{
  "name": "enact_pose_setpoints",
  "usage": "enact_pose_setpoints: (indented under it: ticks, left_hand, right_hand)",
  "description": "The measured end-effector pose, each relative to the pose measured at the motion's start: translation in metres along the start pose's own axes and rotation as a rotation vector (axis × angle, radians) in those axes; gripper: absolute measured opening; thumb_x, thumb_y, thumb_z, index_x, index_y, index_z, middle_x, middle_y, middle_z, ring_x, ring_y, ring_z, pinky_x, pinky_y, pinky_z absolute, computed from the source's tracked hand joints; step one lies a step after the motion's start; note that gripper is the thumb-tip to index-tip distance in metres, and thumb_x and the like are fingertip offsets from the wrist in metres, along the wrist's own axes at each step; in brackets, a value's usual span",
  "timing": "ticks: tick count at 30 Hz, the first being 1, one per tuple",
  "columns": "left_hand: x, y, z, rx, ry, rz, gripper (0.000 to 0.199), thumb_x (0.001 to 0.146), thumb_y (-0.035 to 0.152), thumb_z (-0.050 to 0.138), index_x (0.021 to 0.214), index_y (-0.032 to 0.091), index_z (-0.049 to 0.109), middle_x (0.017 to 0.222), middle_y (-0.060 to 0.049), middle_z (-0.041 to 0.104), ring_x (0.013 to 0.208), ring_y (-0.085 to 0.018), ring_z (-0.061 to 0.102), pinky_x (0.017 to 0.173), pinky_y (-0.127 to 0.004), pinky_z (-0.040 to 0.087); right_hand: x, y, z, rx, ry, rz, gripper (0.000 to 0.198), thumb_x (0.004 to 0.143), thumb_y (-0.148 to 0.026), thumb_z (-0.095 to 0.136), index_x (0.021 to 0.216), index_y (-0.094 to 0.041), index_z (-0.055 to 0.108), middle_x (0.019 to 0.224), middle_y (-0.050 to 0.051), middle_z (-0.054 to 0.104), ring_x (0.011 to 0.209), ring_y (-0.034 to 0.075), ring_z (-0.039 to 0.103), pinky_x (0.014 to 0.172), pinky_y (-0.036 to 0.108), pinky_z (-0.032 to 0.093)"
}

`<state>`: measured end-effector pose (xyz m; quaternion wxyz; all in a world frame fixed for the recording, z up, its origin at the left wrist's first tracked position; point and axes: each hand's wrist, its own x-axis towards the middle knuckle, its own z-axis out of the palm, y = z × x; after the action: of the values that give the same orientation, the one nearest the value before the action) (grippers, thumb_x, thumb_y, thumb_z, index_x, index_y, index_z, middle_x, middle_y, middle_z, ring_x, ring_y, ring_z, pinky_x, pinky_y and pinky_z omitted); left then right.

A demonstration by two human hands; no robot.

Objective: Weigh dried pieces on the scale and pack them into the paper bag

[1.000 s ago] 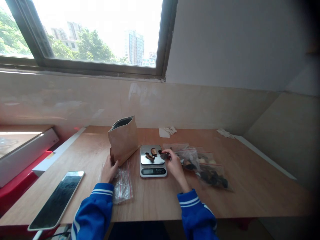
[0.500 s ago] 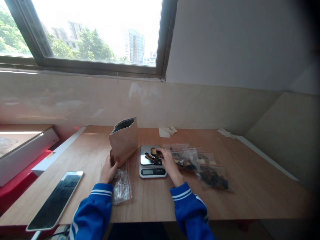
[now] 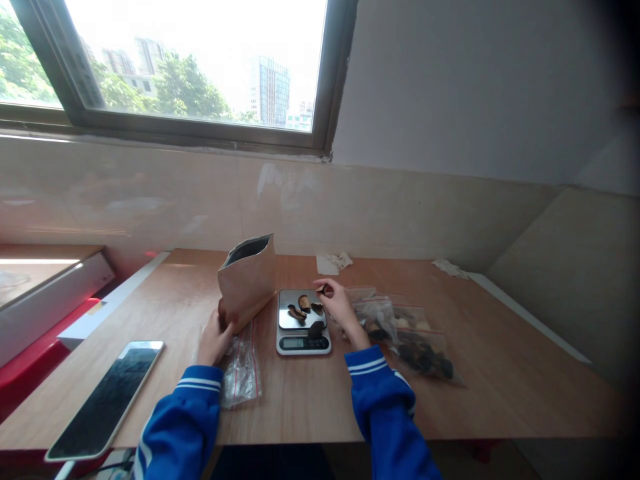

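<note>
My left hand grips the lower left edge of an open brown paper pouch, which stands upright with its mouth up. Under that wrist lie clear zip bags. Just above the right edge of a small digital scale, my right hand pinches a dried mushroom piece between thumb and fingers. Several dried mushroom pieces are spread on the scale's metal plate. One dark piece sits at the plate's front edge, partly over the display panel.
Right of the scale lie clear zip bags holding dark and pale dried pieces. A large phone or tablet with a cable rests at the left. Crumpled tissue and another scrap are near the wall.
My right hand has lifted off the pieces on the scale, up and slightly right, with one piece in its fingers. The remaining pieces lie more spread out. My left hand stays on the pouch.
</note>
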<state>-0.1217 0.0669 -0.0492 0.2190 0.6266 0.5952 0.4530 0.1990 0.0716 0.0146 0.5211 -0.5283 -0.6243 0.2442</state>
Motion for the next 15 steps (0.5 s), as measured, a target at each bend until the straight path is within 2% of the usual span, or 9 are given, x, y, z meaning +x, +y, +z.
enact_pose_setpoints:
  ticks: [4,8,11,15]
  left_hand:
    - [0.001,-0.002,0.001,-0.016,0.007,0.007,0.061,0.075,0.052,0.053,0.124,0.017,0.049,0.117,-0.012,0.061,0.110,-0.031,0.056,0.091,-0.045,0.044]
    - [0.000,-0.004,0.001,0.004,-0.002,0.003,0.061,0.076,0.053,0.052,0.125,0.017,0.048,0.119,-0.012,0.060,0.111,-0.032,0.056,0.091,-0.045,0.044]
    - [0.001,-0.006,0.000,0.034,-0.018,0.003,0.063,0.077,0.055,0.049,0.126,0.015,0.046,0.123,-0.015,0.058,0.115,-0.033,0.053,0.094,-0.047,0.042]
    - [0.001,-0.007,0.001,0.036,-0.031,0.006,0.066,0.078,0.055,0.047,0.128,0.012,0.042,0.125,-0.017,0.055,0.116,-0.033,0.052,0.096,-0.048,0.040]
  right_hand:
    - [0.024,-0.007,0.030,0.019,-0.129,-0.017,0.022,0.072,-0.015,0.057,0.091,-0.016,0.067,0.092,0.005,0.069,0.080,0.016,0.063,0.075,0.029,0.050]
    - [0.032,-0.004,0.054,-0.018,-0.165,-0.019,0.022,0.068,-0.012,0.061,0.088,-0.017,0.069,0.084,0.003,0.070,0.075,0.016,0.063,0.074,0.030,0.049]
    - [0.033,0.001,0.056,-0.043,-0.162,-0.026,0.022,0.069,-0.013,0.062,0.090,-0.018,0.069,0.090,0.005,0.070,0.083,0.018,0.064,0.079,0.031,0.049]
    - [0.032,0.007,0.044,-0.071,-0.116,-0.033,0.025,0.078,-0.031,0.061,0.099,-0.018,0.067,0.104,0.008,0.068,0.096,0.019,0.061,0.086,0.031,0.047]
